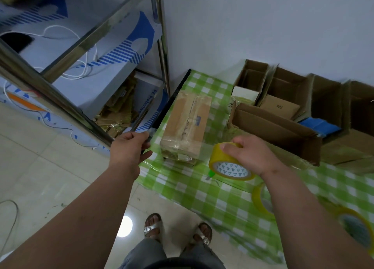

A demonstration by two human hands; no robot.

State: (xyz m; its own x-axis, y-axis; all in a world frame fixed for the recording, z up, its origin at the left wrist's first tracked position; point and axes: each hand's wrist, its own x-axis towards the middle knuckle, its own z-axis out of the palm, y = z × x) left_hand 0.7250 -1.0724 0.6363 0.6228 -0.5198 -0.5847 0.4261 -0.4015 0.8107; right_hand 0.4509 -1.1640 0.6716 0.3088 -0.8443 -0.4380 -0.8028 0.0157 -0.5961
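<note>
A taped cardboard box [187, 125] lies on the table with the green checked cloth [202, 191], near its left edge. My right hand [251, 155] grips a roll of clear yellowish packing tape [228, 163] just right of the box. A stretch of clear tape [178, 145] runs from the roll across the near end of the box to my left hand [129, 147], which pinches the tape's free end at the table's left edge.
Several open cardboard boxes [283, 114] stand at the back right against the wall. Two more tape rolls [261, 200] lie on the cloth at the right. A metal shelf rack [81, 46] with cables and cardboard scraps stands to the left. My sandalled feet are on the tiled floor.
</note>
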